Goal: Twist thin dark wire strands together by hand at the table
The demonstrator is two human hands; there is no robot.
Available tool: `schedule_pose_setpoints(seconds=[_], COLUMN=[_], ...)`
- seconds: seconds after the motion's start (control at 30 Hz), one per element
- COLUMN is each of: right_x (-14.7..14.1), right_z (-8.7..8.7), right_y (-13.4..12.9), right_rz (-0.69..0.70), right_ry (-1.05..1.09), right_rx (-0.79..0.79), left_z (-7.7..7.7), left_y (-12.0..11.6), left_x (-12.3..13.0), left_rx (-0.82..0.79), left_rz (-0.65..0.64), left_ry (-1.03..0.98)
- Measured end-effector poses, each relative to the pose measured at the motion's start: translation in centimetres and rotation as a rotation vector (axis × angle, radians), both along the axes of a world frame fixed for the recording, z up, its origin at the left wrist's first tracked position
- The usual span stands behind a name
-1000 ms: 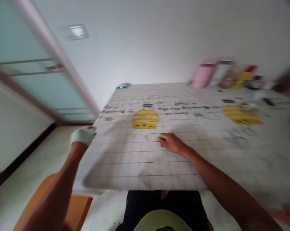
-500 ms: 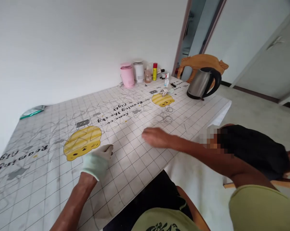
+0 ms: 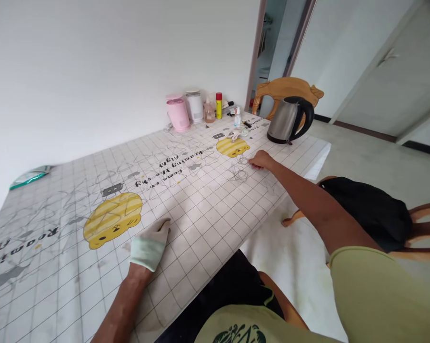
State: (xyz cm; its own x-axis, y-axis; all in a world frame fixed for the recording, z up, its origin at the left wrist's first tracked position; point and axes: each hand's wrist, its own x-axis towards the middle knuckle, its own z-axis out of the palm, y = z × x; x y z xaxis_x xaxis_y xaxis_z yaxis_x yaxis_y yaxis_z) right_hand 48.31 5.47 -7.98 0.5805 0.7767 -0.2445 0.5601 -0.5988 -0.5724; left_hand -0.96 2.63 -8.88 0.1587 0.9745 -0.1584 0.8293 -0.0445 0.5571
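Observation:
My left hand [image 3: 151, 244] wears a white work glove with a pale green cuff. It rests on the tablecloth [image 3: 196, 228] with its fingers curled, and anything inside them is hidden. Bare and stretched far out, my right hand [image 3: 261, 160] is low over the cloth beside a tangle of thin grey scribbled lines [image 3: 239, 174]. Its fingers are bent closed, and I cannot make out what they hold, if anything. A crumpled whitish thing, perhaps a glove [image 3: 238, 133], lies on the far printed yellow bear [image 3: 232, 147], just beyond my right hand.
A steel electric kettle [image 3: 284, 121] stands at the table's right end. Along the wall are a pink container [image 3: 178, 113], a white container [image 3: 195, 106], a yellow can with red cap [image 3: 219, 105] and small bottles. A green-edged packet [image 3: 31, 177] lies left. A wooden chair [image 3: 289, 88] stands behind.
My right hand has moved away from me and to the right, from the table's middle to beside the scribbled lines. The view has turned slightly right. My left hand stays on the cloth.

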Motion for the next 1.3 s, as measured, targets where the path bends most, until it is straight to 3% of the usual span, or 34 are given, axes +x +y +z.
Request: schedule_pose_setpoints(seconds=[0.17,0.53,0.7,0.87,1.0,1.13,1.3], right_x=[0.2,0.1,0.0,1.0,1.4,1.0,0.4], right_z=[0.6,7.5,9.3,9.2,8.5,7.8,7.5], right_y=[-0.1,-2.7,-2.8,-2.9,-2.7,-2.2,-1.7], right_rz=[0.001,0.101,0.136,0.2,0.182,0.144,0.198], right_ry=[0.092,0.072,0.13,0.298,0.27,0.191,0.131], right_rx=[0.072,-0.102,-0.153,0.06,0.193,0.242,0.213], left_z=[-0.4,-1.5,-1.4,-1.0,-1.1,-1.5,-1.2], left_y=[0.0,0.6,0.2,-0.3,-0.4,-0.2,-0.3], left_x=[-0.4,-0.6,-0.8,-0.7,-0.8,-0.9,-0.8], left_rx=[-0.003,0.038,0.029,0.07,0.074,0.056,0.077], left_rz=[-0.017,-0.093,-0.111,-0.152,-0.192,-0.191,-0.196], left_ry=[0.066,0.035,0.06,0.144,0.181,0.154,0.141])
